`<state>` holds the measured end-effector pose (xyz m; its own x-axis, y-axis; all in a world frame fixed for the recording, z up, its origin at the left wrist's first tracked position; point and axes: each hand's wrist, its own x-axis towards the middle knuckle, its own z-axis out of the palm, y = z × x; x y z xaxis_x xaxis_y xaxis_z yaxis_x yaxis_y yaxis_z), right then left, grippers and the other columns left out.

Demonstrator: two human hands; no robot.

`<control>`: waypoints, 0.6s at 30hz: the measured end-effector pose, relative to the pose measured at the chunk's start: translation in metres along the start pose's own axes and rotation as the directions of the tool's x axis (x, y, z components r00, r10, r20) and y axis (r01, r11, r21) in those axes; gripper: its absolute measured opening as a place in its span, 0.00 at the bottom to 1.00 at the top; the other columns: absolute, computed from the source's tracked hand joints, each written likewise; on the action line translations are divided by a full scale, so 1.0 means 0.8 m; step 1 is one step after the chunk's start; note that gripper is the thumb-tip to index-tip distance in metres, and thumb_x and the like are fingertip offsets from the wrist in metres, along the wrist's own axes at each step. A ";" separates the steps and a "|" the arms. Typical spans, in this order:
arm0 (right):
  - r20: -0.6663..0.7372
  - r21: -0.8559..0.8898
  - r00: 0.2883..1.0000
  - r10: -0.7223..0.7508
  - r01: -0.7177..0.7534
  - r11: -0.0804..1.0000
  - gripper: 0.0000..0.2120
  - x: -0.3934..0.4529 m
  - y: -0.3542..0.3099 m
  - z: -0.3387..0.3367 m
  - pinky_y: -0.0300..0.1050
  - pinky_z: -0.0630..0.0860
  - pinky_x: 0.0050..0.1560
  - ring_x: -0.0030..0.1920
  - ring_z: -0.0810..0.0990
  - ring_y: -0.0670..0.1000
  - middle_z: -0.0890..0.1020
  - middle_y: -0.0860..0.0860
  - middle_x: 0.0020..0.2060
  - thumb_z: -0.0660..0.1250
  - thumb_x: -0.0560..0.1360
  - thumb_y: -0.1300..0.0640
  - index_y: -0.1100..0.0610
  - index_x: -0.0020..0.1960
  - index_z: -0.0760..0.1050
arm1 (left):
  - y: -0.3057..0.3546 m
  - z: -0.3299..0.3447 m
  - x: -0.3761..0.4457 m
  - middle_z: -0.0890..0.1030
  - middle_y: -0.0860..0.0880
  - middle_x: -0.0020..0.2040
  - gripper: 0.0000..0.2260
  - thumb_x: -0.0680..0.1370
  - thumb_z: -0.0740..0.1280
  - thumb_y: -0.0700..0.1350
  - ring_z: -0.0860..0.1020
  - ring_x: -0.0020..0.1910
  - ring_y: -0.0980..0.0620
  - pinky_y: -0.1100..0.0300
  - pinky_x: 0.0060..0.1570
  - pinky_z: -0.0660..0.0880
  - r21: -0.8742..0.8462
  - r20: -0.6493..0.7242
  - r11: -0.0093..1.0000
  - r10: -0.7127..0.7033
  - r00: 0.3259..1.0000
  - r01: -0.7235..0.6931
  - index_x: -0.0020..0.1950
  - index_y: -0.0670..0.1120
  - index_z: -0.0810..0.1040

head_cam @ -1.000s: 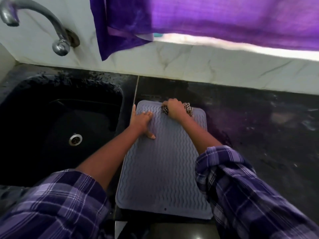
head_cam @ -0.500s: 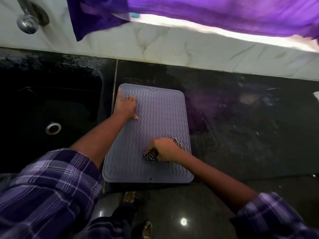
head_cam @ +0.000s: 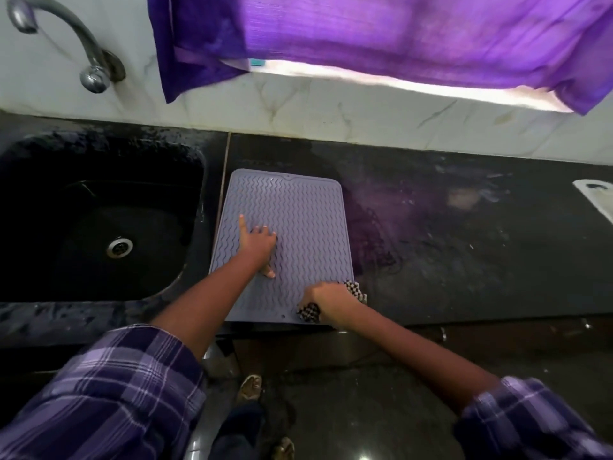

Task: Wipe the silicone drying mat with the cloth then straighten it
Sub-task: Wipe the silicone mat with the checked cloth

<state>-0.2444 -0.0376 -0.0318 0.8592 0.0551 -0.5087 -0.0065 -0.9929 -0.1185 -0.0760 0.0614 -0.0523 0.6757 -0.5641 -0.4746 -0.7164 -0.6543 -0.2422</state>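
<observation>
A grey-lilac silicone drying mat [head_cam: 298, 210] with wavy ridges lies flat on the black counter, just right of the sink. My left hand [head_cam: 257, 247] presses on the mat's middle left, fingers spread, holding nothing. My right hand [head_cam: 326, 300] is closed on a bunched black-and-white checked cloth [head_cam: 355, 288] at the mat's near right corner. Part of the cloth is hidden under the hand.
A black sink [head_cam: 99, 220] with a metal drain sits to the left, a curved tap [head_cam: 89, 61] above it. A purple curtain [head_cam: 365, 38] hangs over the marble backsplash. A white object [head_cam: 597, 197] lies at the counter's far right. The counter's front edge runs just below the mat.
My right hand has dragged the cloth from the mat's far edge down to its near right corner. My left hand has slid from the far left toward the middle.
</observation>
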 end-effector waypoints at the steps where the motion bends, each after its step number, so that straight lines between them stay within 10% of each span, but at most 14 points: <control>1: 0.035 -0.011 0.999 -0.005 0.005 1.000 0.18 -0.005 0.004 -0.005 0.50 0.72 0.64 0.63 0.76 0.56 0.78 0.54 0.63 0.64 0.76 0.61 0.52 0.64 0.77 | 0.002 -0.001 -0.003 0.55 0.44 0.79 0.48 0.69 0.70 0.65 0.54 0.78 0.44 0.32 0.70 0.39 0.020 -0.013 1.000 -0.002 1.000 0.002 0.80 0.45 0.50; 8: -0.229 0.010 0.957 0.180 -0.182 0.983 0.22 0.011 0.038 -0.012 0.50 0.71 0.66 0.66 0.72 0.56 0.73 0.56 0.65 0.60 0.77 0.66 0.56 0.69 0.70 | 0.003 0.013 -0.021 0.54 0.46 0.78 0.45 0.71 0.70 0.61 0.50 0.79 0.46 0.32 0.72 0.42 -0.122 -0.087 0.992 -0.057 0.995 0.046 0.79 0.44 0.52; 18: 0.081 0.271 0.996 0.023 -0.044 0.962 0.24 -0.019 0.057 -0.006 0.48 0.75 0.64 0.61 0.78 0.56 0.80 0.56 0.62 0.58 0.70 0.75 0.60 0.61 0.80 | -0.002 0.016 -0.017 0.67 0.48 0.73 0.42 0.69 0.71 0.63 0.64 0.74 0.48 0.33 0.72 0.41 -0.211 -0.024 0.972 -0.110 0.994 0.103 0.75 0.46 0.60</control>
<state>-0.2552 -0.0844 -0.0253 0.8143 0.0410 -0.5790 -0.1826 -0.9288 -0.3226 -0.0865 0.0763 -0.0567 0.7545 -0.5005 -0.4246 -0.5902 -0.8003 -0.1055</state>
